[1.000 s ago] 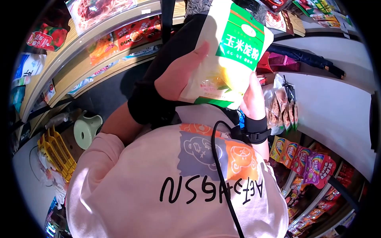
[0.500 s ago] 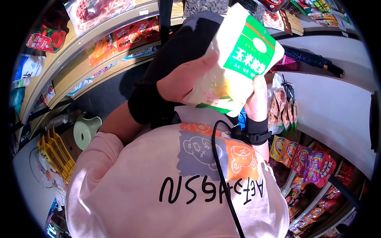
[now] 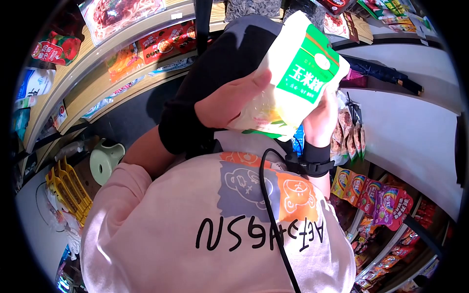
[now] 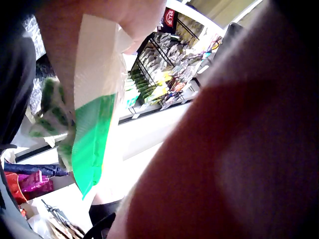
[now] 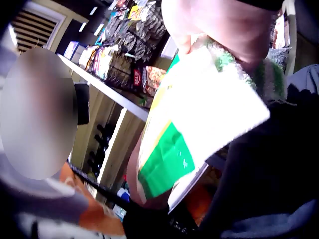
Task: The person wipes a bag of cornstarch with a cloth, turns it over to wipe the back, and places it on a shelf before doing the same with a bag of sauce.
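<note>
A white and green bag of corn starch [image 3: 307, 80] is tilted in front of the chest, its printed face up. My left hand [image 3: 227, 100] grips its left side, thumb over the front. At the right edge, my right hand [image 3: 320, 117] holds the bag, most of its fingers hidden behind it. In the right wrist view, a green and white striped fuzzy cloth [image 5: 271, 77] shows under the left hand, against the bag. Part of this cloth [image 4: 50, 112] also appears beside the bag in the left wrist view.
Shelves of packaged food [image 3: 168, 36] curve round at the upper left. Hanging candy bags [image 3: 371, 195] line the lower right, below a bag of brown snacks [image 3: 346, 127]. A pale green stool [image 3: 105, 161] and yellow racks [image 3: 68, 190] stand at left. A black cable [image 3: 268, 195] crosses the shirt.
The bag has tilted further and shifted right and slightly down. My right hand has moved up along its right edge, and its thumb no longer shows on the front. The left hand keeps its grip.
</note>
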Action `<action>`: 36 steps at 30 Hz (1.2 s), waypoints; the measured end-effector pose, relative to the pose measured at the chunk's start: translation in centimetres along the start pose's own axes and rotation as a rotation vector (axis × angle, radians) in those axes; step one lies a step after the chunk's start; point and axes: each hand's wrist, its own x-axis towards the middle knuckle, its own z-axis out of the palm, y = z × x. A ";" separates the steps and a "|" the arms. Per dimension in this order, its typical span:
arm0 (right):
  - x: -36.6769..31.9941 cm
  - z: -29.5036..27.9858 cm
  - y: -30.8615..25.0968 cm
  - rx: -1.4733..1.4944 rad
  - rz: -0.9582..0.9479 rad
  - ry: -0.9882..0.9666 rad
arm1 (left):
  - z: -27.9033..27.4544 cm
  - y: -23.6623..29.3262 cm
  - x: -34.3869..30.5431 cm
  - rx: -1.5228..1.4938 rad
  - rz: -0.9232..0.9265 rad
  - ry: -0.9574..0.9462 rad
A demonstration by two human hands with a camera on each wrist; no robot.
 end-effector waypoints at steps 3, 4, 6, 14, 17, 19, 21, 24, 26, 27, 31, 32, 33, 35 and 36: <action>1.4 -2.2 -0.9 0.157 0.020 0.109 | -0.8 0.0 0.0 -0.043 -0.016 -0.007; 1.6 -2.5 -1.4 0.166 0.014 0.151 | -1.1 0.0 0.1 -0.053 -0.025 -0.007; 1.5 -2.5 -2.0 0.135 0.010 0.130 | -1.4 -0.1 0.2 -0.008 -0.004 0.026; -1.4 -2.9 0.9 -0.182 0.192 -0.255 | -0.7 0.4 0.4 -0.096 0.115 0.025; -1.4 -1.7 0.5 -0.243 0.145 -0.202 | -0.8 0.5 0.6 -0.060 0.182 0.030; -1.0 -1.9 0.0 -0.295 0.043 -0.152 | -0.8 0.4 1.3 0.024 0.286 0.019; -1.3 -0.5 -1.6 -0.335 -0.030 0.015 | -1.4 0.5 1.5 0.153 0.323 0.165; -1.2 2.1 -3.4 -0.614 -0.156 -0.024 | -2.8 0.1 1.9 0.256 0.354 0.170; -1.1 2.7 -3.4 -0.856 -0.272 -0.186 | -1.8 -0.1 2.4 0.250 0.334 0.174; -1.4 4.1 -3.1 -0.812 -0.307 -0.260 | -2.2 -0.4 3.0 0.206 0.315 0.077; -1.5 6.3 -1.6 -1.072 -0.227 -0.910 | -3.7 -2.2 3.5 0.236 0.471 -0.171; -1.5 6.5 -1.5 -1.038 -0.155 -0.937 | -4.7 -2.8 3.8 0.155 0.488 -0.273; -1.5 6.6 -1.4 -1.004 -0.082 -0.960 | -5.3 -3.6 4.4 -0.037 0.491 -0.346; -0.8 6.9 -2.7 -0.933 -0.138 -0.760 | -5.9 -4.8 5.1 -0.429 0.479 -0.483; 0.0 6.9 -3.6 -0.907 -0.182 -0.651 | -6.1 -4.8 5.1 -0.498 0.458 -0.496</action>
